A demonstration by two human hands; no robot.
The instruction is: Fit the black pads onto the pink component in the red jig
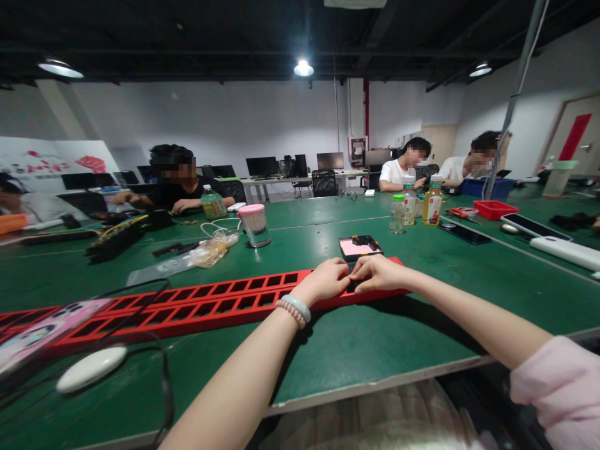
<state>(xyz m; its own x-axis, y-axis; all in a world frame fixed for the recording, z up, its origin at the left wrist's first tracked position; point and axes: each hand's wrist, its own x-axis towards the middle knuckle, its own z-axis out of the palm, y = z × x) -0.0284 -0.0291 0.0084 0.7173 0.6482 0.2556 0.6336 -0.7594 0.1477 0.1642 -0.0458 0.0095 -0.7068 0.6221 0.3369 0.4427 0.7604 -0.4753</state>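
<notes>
A long red plastic tray (201, 306) with many rectangular slots lies across the green table (356, 350). My left hand (325, 281) and my right hand (377, 273) rest together on the tray's right end, fingers curled over a small dark part between them. What exactly the fingers pinch is hidden. A bead bracelet and a pale bangle circle my left wrist. Just beyond my hands sits a small black box (360, 247) with a pink lining and dark parts in it.
A clear cup with a pink lid (254, 226), plastic bags (187, 262), drink bottles (432, 200), a red bin (492, 209), phones (534, 226) and a white mouse-like object (91, 369) lie around. Several people sit at the far table edges. Cables run at the left.
</notes>
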